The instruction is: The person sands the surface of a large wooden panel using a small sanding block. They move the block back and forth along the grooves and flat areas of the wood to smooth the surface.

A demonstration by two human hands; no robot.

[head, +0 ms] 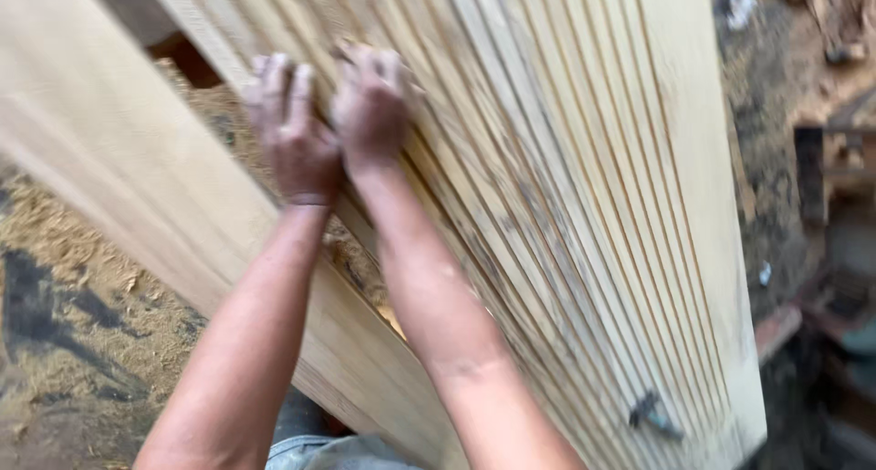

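The ground on the left is covered with sawdust (64,251) and wood shavings, with dark bare patches between. A wide pale plank (137,169) is seen running from the upper left down toward the bottom centre, and part of the sawdust is hidden behind it. On the right, dark debris (821,32) and blurred reddish and grey objects are visible beside the wood; what they are cannot be told. A small dark mark or fitting (652,415) is seen low on the slats.

The stack of thin wooden slats (584,187), set on edge and fanned side by side, fills the middle and right of the view. Both hands are placed on its left upper part, just beside each other. The left hand (292,132) is laid at the slats' left margin, its fingers curled over the edge. The right hand (370,105) is pressed on the slat edges, fingers bent and held close together. Whether a single slat is pinched cannot be told, since the frame is blurred.
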